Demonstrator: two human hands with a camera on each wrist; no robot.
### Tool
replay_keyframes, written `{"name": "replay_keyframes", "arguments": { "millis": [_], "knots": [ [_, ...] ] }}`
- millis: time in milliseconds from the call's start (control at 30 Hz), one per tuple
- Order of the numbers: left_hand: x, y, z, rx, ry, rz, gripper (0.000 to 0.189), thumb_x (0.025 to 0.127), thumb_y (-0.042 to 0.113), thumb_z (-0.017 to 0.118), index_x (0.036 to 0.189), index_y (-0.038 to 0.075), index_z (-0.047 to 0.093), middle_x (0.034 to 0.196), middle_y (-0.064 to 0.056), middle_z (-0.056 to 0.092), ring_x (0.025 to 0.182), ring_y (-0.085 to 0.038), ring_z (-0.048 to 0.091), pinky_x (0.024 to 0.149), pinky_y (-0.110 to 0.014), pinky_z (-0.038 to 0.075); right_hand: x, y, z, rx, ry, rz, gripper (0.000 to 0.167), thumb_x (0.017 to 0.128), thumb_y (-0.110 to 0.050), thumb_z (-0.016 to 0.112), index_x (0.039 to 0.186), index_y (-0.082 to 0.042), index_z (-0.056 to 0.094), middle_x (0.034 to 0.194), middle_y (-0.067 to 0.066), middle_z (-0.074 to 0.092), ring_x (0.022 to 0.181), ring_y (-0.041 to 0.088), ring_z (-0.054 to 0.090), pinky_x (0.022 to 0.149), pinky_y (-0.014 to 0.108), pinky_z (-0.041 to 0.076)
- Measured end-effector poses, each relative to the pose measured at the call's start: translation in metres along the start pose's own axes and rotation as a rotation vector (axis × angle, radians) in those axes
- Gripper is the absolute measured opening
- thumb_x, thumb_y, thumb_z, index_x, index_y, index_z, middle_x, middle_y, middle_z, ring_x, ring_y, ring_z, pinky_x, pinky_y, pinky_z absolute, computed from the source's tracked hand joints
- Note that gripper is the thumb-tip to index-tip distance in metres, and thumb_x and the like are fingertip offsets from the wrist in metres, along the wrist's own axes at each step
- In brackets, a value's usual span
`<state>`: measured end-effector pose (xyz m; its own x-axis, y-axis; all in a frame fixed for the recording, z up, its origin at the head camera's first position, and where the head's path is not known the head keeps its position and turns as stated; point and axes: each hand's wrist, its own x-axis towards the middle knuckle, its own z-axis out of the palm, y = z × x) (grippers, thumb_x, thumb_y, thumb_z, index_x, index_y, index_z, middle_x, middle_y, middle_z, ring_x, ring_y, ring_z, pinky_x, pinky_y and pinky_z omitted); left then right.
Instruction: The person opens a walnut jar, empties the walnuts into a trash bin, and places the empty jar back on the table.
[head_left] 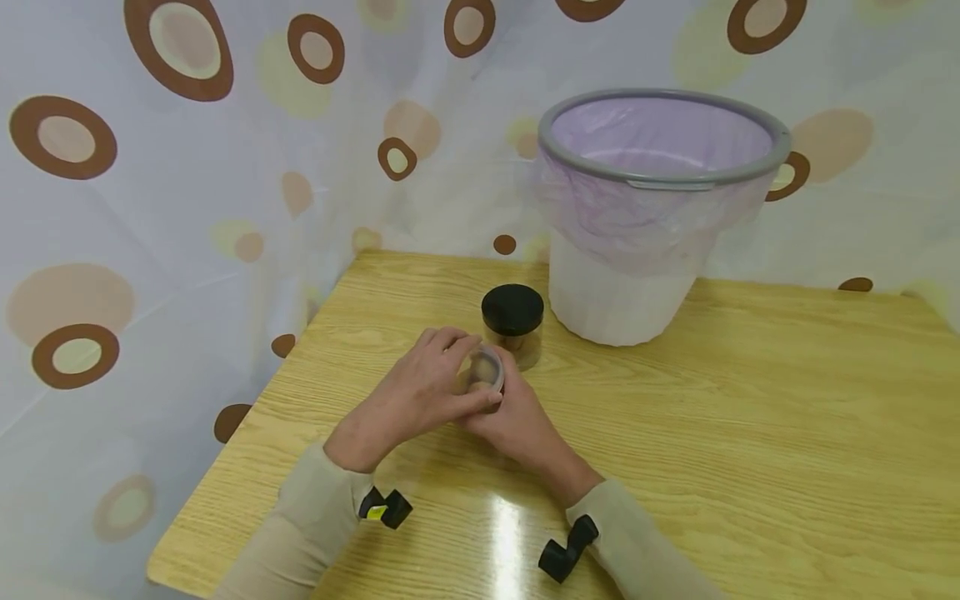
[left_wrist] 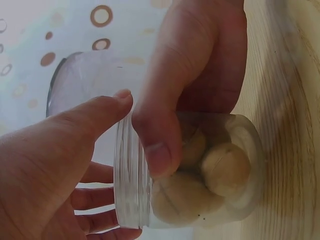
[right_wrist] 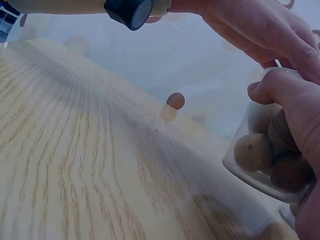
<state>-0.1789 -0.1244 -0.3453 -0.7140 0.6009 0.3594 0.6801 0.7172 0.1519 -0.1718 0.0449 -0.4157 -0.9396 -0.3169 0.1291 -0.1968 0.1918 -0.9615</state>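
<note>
A clear jar (left_wrist: 235,130) with several round, brown, nut-like balls (left_wrist: 226,169) inside is tilted, its mouth end towards my left hand. My right hand (head_left: 521,421) grips the jar round its body, the thumb lying along the wall in the left wrist view. With thumb and fingers spread round the jar's ribbed rim, my left hand (head_left: 420,387) holds the mouth end; its palm faces the opening. Just behind both hands stands a second clear jar with a black lid (head_left: 512,310), upright, its lower part partly hidden by the hands.
A white bin (head_left: 615,292) with a grey rim and a pinkish liner stands at the back of the wooden table (head_left: 750,433). Behind it hangs a white sheet (head_left: 450,208) with brown spots. The table's left edge runs beside my left arm.
</note>
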Motion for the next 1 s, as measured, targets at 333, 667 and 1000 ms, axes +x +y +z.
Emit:
{"name": "replay_keyframes", "arguments": {
  "millis": [333, 667, 1000],
  "knots": [
    [0.003, 0.007, 0.003, -0.095, 0.027, 0.027, 0.062, 0.084, 0.050, 0.075, 0.128, 0.008, 0.061, 0.118, -0.008, 0.058, 0.105, -0.022, 0.054, 0.087, -0.034, 0.052, -0.013, -0.006, -0.019, -0.057, -0.001, -0.050, 0.084, 0.081, -0.026, 0.083, 0.149, -0.030, 0.033, 0.136, 0.005, 0.054, 0.116, 0.019, 0.059, 0.095, 0.039, 0.051],
    [0.013, 0.022, 0.003, -0.197, -0.028, -0.036, 0.071, 0.084, 0.054, 0.074, 0.138, 0.012, 0.055, 0.125, -0.006, 0.052, 0.115, -0.020, 0.051, 0.096, -0.036, 0.052, -0.024, -0.017, -0.043, -0.223, 0.044, -0.138, 0.081, 0.078, -0.023, 0.084, 0.145, -0.024, 0.040, 0.132, 0.001, 0.052, 0.113, 0.017, 0.057, 0.093, 0.037, 0.052],
    [0.021, 0.035, 0.019, -0.267, 0.042, 0.033, 0.066, 0.085, 0.041, 0.077, 0.133, 0.006, 0.050, 0.125, -0.010, 0.050, 0.112, -0.020, 0.052, 0.098, -0.033, 0.050, -0.033, -0.021, -0.069, -0.726, 0.121, -0.320, 0.083, 0.069, -0.025, 0.083, 0.140, -0.005, 0.047, 0.130, 0.010, 0.058, 0.120, 0.030, 0.055, 0.100, 0.048, 0.048]
  ]
}}
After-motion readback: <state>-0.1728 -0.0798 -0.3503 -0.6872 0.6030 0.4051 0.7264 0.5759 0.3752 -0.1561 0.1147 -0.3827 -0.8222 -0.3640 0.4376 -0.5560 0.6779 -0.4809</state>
